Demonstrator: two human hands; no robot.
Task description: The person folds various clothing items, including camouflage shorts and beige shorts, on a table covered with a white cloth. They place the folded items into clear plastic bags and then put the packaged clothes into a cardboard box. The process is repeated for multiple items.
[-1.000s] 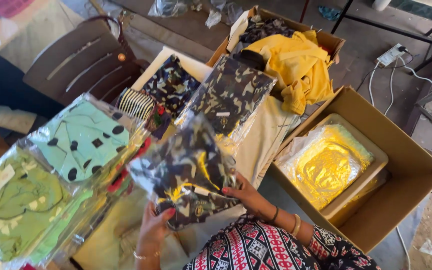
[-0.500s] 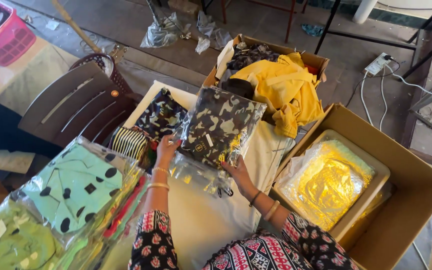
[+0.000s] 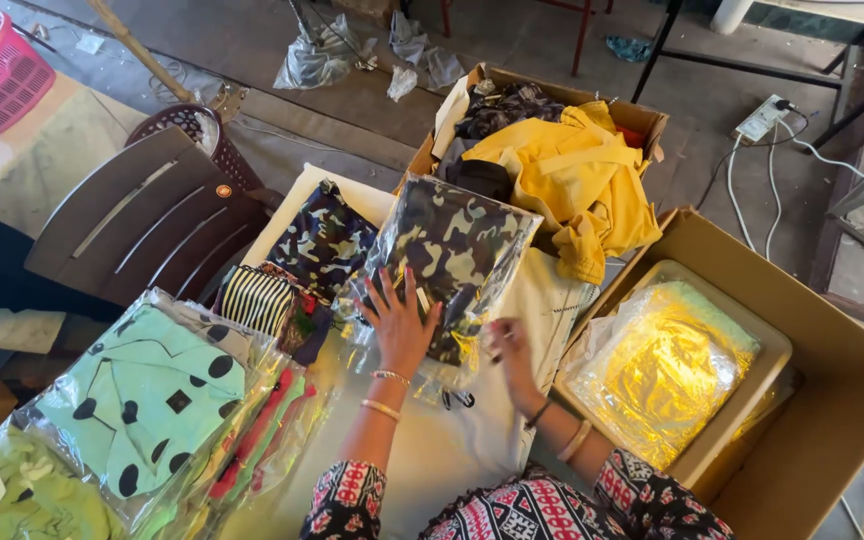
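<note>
Left fingers: spread wide, flat on the camouflage packet [image 3: 452, 255]; our left hand [image 3: 400, 322] presses its lower edge down.
Right fingers: curled at the packet's lower right corner; our right hand [image 3: 507, 345] seems to pinch the loose plastic there, though motion blur keeps us from being sure.
Packet position: it lies on the cream cloth [image 3: 542, 310] over the table, just beside a second camouflage packet [image 3: 322, 240], and its top edge nears the box of yellow garments [image 3: 572, 170].
Doing it well: we judge the flat palm should push trapped air toward the open end while the right hand folds the flap tight, so the bag lies smooth and stacks evenly.
Surroundings: mint spotted packets [image 3: 142, 400] sit at our left, and the large carton [image 3: 812, 400] with a gold-lit packet [image 3: 667, 370] sits at our right.
Change from half a second ago: the packet was held lifted between both hands; now it is laid down and pressed. The view has shifted only slightly.
</note>
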